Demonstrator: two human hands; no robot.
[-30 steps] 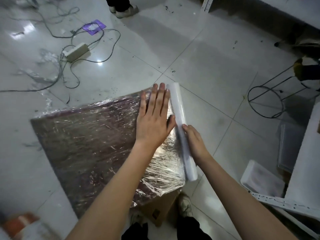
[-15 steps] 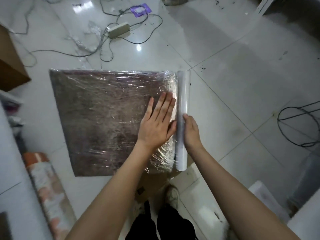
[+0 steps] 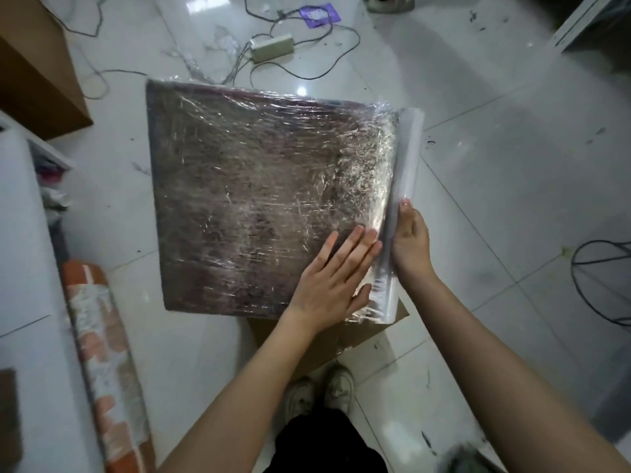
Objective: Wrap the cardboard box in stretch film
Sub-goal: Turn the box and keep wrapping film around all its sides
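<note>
Left hand (image 3: 336, 279) lying flat, fingers straight, pressing on film-covered box (image 3: 259, 203) near its right edge. Right hand (image 3: 409, 242) gripping film roll (image 3: 404, 186), fingers curled round it, roll lying along the box's right edge and touching it. Box resting on tiled floor (image 3: 512, 186), top face wrapped in wrinkled film. Power strip (image 3: 272, 47) and cables lying beyond the box.

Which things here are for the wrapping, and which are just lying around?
For the wrapping:
box, already under shiny film
film roll, along its right edge
left hand, flat on the film
right hand, gripping the roll

Just lying around:
power strip
cables
brown carton
orange bundle
purple paper
</note>
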